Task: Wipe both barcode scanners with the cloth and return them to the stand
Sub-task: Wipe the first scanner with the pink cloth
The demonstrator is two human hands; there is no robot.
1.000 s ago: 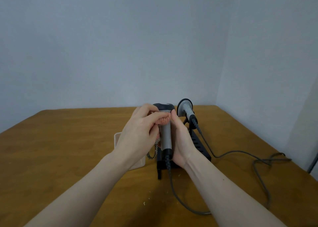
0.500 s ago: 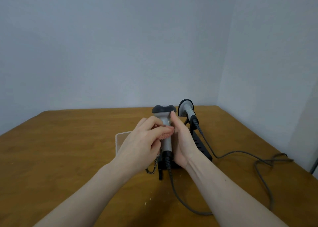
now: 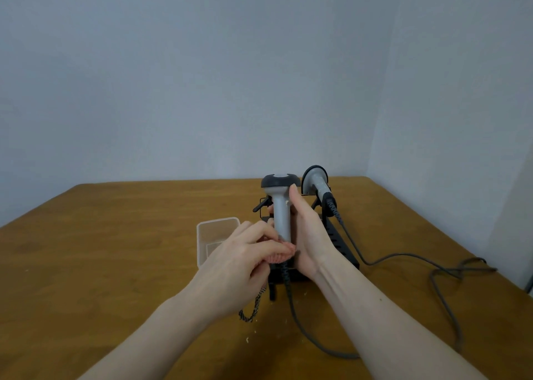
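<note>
Right hand [image 3: 310,235] is wrapped around the handle of the near barcode scanner [image 3: 281,206], holding it upright just in front of the black stand [image 3: 336,239], dark head on top; left hand [image 3: 239,267] pinches a pinkish cloth [image 3: 281,254] against the bottom of that handle, with a checked bit of it dangling below the palm; the second scanner [image 3: 315,182] sits tilted in the stand, just right of the held one; its grey cable [image 3: 403,257] loops off across the wooden bench [image 3: 115,250]; a clear plastic tub [image 3: 215,237] sits left of the stand, partly behind the left hand.
</note>
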